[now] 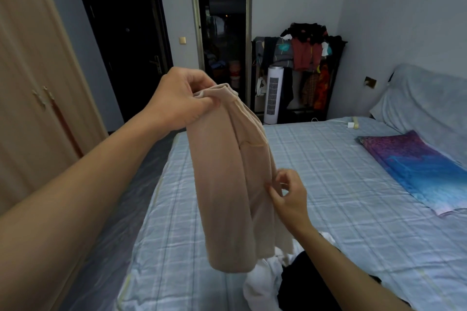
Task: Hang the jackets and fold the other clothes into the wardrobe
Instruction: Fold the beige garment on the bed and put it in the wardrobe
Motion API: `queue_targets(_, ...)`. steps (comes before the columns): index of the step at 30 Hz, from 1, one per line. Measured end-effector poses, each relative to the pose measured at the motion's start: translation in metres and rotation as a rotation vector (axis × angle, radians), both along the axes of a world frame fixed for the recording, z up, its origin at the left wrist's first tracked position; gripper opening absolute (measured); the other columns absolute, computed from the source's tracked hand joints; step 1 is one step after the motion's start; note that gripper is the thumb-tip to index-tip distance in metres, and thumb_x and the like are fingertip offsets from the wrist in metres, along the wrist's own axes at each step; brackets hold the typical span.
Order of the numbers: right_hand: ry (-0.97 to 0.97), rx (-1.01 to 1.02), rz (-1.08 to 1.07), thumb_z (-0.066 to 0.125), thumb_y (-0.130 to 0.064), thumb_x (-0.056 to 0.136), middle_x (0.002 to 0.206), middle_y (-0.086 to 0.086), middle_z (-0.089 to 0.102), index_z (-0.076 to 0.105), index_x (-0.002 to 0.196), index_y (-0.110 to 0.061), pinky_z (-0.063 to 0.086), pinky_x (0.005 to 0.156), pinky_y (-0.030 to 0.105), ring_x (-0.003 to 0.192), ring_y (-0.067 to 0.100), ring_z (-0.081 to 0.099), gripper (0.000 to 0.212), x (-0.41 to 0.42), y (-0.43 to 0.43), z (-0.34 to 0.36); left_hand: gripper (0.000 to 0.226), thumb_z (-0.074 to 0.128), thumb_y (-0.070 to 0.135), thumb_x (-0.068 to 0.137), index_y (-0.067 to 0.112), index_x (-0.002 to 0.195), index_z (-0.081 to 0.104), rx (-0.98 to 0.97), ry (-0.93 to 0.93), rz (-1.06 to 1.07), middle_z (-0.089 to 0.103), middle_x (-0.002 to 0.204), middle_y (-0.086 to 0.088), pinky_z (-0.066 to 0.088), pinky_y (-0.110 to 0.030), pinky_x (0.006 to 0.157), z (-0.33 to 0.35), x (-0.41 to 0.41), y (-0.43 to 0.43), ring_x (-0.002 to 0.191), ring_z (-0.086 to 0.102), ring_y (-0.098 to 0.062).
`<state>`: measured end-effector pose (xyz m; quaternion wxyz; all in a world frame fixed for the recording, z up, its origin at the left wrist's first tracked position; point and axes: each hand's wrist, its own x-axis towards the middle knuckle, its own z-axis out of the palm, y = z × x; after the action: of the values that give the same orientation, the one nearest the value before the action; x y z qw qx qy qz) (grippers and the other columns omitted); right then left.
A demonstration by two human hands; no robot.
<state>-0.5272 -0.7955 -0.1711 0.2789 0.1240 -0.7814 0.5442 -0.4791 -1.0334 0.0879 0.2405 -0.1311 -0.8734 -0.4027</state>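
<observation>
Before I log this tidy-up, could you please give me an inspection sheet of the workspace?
Surface: bed with blue checked sheet.
Job's things: beige garment held up over the bed; white clothes and black garment heaped near; wardrobe doors shut.
Clutter: purple-blue mat on the bed.
Grippers: left hand grips the garment's top; right hand pinches its side edge.
Cables: white power strip at the bed's far edge.
Surroundings: tower fan, loaded clothes rack, dark door.
</observation>
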Motion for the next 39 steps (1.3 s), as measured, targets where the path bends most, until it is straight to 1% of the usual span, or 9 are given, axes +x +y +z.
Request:
queue_targets(3,0.062,0.045,0.03,0.08,-0.007,0.074,0.111,-0.008,0.062,0.065,0.091,-0.022,0.05,0.081,0.021,0.105,0.01,0.061,0.027,0.005,-0.009,-0.007,0.008,0.078,0.02,0.082,0.022,0.09,0.076,-0.03,0.011,-0.016,0.074,0.087,0.005,0.058,-0.029,0.077,0.004,-0.003,0.01,0.088,0.069,-0.006)
queue_targets(7,0.016,0.024,0.071,0.084,-0.012,0.074,0.117,-0.005,0.063,0.073,0.101,-0.021,0.05,0.087,0.022,0.111,0.006,0.059,0.03,0.008,-0.024,-0.013,0.007,0.077,0.021,0.082,0.024,0.088,0.076,-0.058,0.011,-0.006,0.073,0.086,0.007,0.054,-0.021,0.071,0.002,-0.004,0.01,0.086,0.068,-0.002)
queue_targets(14,-0.012,0.036,0.285,0.08,-0.006,0.075,0.092,-0.003,0.07,0.077,0.086,-0.014,0.052,0.08,0.026,0.089,0.011,0.065,0.014,0.016,-0.059,-0.012,0.012,0.077,0.014,0.083,0.025,0.089,0.076,-0.038,0.001,0.035,0.074,0.086,0.006,0.056,-0.024,0.074,-0.002,0.003,-0.008,0.087,0.07,-0.004)
queue_targets(21,-0.004,0.081,0.202,0.073,-0.011,0.079,0.068,0.001,0.063,0.067,0.069,-0.012,0.047,0.066,0.036,0.068,0.017,0.058,0.012,0.013,-0.054,-0.012,0.014,0.077,0.014,0.083,0.027,0.088,0.075,-0.059,0.01,0.083,0.074,0.087,0.001,0.059,-0.036,0.076,-0.009,0.006,-0.04,0.088,0.07,-0.013)
queue_targets(24,-0.014,0.148,0.185,0.07,-0.014,0.08,0.067,0.0,0.064,0.066,0.068,-0.01,0.049,0.066,0.036,0.067,0.017,0.06,0.013,0.005,-0.032,-0.003,0.018,0.077,0.014,0.084,0.031,0.089,0.073,-0.092,0.0,0.06,0.074,0.09,0.006,0.056,-0.032,0.074,-0.018,0.005,-0.049,0.09,0.069,-0.009)
queue_targets(28,-0.013,0.224,0.16,0.071,0.004,0.082,0.071,0.002,0.068,0.07,0.075,-0.007,0.054,0.069,0.037,0.069,0.02,0.065,0.014,-0.008,0.009,0.025,0.024,0.077,0.014,0.084,0.037,0.084,0.07,-0.105,-0.017,0.04,0.073,0.088,0.01,0.051,-0.028,0.07,-0.026,0.0,-0.053,0.086,0.067,-0.006)
queue_targets(32,0.022,0.331,0.199,0.066,0.007,0.085,0.075,0.001,0.069,0.071,0.082,-0.007,0.052,0.07,0.022,0.072,0.015,0.066,0.016,-0.014,0.05,0.067,0.019,0.077,0.015,0.084,0.033,0.087,0.072,-0.072,-0.004,0.023,0.073,0.087,0.0,0.055,-0.035,0.069,-0.021,-0.005,-0.054,0.085,0.069,-0.018)
queue_targets(36,0.085,0.312,0.182,0.067,-0.002,0.089,0.082,-0.008,0.071,0.073,0.089,-0.01,0.05,0.073,0.013,0.077,0.006,0.067,0.01,-0.017,0.088,0.097,0.017,0.076,0.014,0.085,0.03,0.089,0.073,0.008,0.059,-0.034,0.073,0.084,-0.002,0.054,-0.031,0.064,-0.009,-0.008,-0.043,0.076,0.066,-0.008)
queue_targets(39,-0.027,0.305,0.151,0.071,-0.003,0.087,0.077,-0.002,0.071,0.071,0.082,-0.012,0.053,0.069,0.024,0.071,0.009,0.067,0.01,-0.011,0.089,0.069,0.012,0.076,0.017,0.086,0.026,0.092,0.074,0.022,0.083,-0.061,0.074,0.084,-0.002,0.053,-0.028,0.064,-0.005,-0.013,-0.028,0.078,0.066,-0.007)
